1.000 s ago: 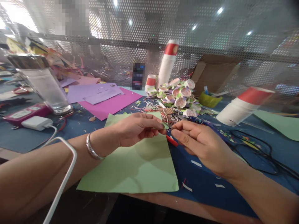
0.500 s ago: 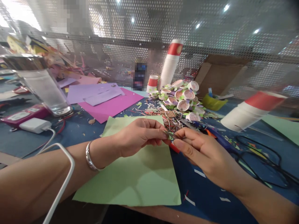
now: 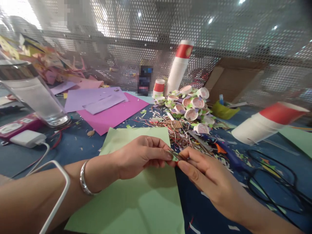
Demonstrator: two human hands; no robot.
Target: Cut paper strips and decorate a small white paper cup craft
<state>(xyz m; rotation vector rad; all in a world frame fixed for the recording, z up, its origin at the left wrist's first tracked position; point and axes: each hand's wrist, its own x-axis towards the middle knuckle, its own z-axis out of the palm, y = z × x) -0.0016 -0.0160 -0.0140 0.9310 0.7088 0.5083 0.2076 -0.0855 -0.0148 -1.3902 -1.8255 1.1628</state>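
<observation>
My left hand (image 3: 142,156) and my right hand (image 3: 207,178) meet above the right edge of a light green paper sheet (image 3: 136,201). Both pinch the same tiny green paper scrap (image 3: 175,157) between thumb and fingertips. A silver bangle (image 3: 84,178) circles my left wrist. Just beyond the fingers lies a heap of paper shreds (image 3: 180,133), and behind that a pile of decorated paper cup bottoms (image 3: 192,104).
A tall stack of red-rimmed paper cups (image 3: 179,66) stands at the back, another stack (image 3: 265,125) lies on its side at right. Pink and purple sheets (image 3: 109,107), a glass jar (image 3: 34,94), a white charger (image 3: 25,138) with cable sit left. Black cords (image 3: 273,175) and blue-handled scissors (image 3: 231,156) lie right.
Both hands have stayed joined on the scrap and drifted lower and slightly right in the view as the head tilted; the right fingers now close tighter against the left.
</observation>
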